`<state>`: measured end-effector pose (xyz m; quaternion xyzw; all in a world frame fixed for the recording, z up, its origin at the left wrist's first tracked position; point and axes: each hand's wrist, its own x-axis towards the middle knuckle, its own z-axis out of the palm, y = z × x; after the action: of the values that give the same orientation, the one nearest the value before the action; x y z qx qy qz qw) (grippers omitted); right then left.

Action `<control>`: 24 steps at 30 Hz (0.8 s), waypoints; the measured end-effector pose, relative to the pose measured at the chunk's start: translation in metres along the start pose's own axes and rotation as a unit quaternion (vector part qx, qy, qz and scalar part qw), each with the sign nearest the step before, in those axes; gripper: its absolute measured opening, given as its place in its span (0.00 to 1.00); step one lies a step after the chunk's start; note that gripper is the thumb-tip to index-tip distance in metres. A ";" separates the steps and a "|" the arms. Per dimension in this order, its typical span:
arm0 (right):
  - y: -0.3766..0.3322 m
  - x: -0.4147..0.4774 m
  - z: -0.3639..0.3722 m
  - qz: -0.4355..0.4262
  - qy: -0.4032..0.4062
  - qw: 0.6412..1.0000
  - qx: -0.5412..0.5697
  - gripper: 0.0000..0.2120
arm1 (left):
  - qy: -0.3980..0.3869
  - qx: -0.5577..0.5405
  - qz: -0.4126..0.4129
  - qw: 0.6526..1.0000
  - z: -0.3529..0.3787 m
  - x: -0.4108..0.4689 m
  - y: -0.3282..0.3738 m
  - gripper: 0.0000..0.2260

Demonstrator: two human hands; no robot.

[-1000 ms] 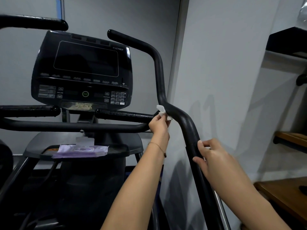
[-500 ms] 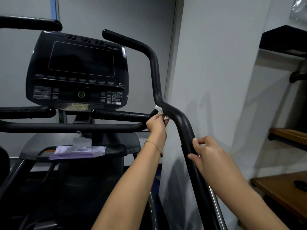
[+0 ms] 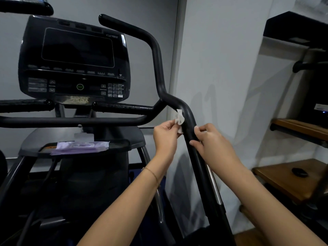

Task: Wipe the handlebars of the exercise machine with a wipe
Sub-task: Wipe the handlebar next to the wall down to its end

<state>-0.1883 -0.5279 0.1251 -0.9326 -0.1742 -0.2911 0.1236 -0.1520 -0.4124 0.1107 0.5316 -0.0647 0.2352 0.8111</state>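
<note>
The black right handlebar (image 3: 158, 64) of the exercise machine rises, bends and runs down toward me. My left hand (image 3: 165, 137) pinches a small crumpled white wipe (image 3: 179, 119) and presses it against the bar's left side just below the bend. My right hand (image 3: 211, 141) grips the same bar a little lower, its fingers curled round it from the right. The two hands sit close together on either side of the bar. A second black handlebar (image 3: 24, 7) shows at the top left.
The machine's dark console (image 3: 76, 59) stands ahead on the left, with horizontal black bars (image 3: 71, 121) below it. A purple wipe packet (image 3: 79, 147) lies on the machine's tray (image 3: 136, 137). A white wall (image 3: 221, 68) is close on the right, with wooden shelves (image 3: 291, 176) beyond.
My left hand has slid the wipe down the bar from the bend to just below it. My right hand now sits right beside the left hand.
</note>
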 end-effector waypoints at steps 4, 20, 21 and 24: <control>0.001 0.001 -0.002 0.011 -0.011 1.000 0.023 0.18 | 0.020 0.098 0.056 0.993 0.003 0.008 -0.001 0.09; 0.009 0.002 -0.017 0.037 -0.069 0.988 0.133 0.16 | 0.013 0.197 0.115 0.974 -0.012 -0.090 -0.040 0.11; 0.010 0.000 -0.016 0.035 -0.070 0.986 0.147 0.17 | 0.012 0.213 0.131 0.968 -0.015 -0.099 -0.045 0.10; 0.013 -0.006 -0.010 0.034 -0.072 0.984 0.157 0.19 | 0.016 0.203 0.122 0.971 -0.025 -0.140 -0.069 0.08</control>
<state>-0.1928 -0.5444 0.1275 -0.9254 -0.1947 -0.1877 0.2654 -0.2479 -0.4561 -0.0070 0.6697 -0.0669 0.3493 0.6520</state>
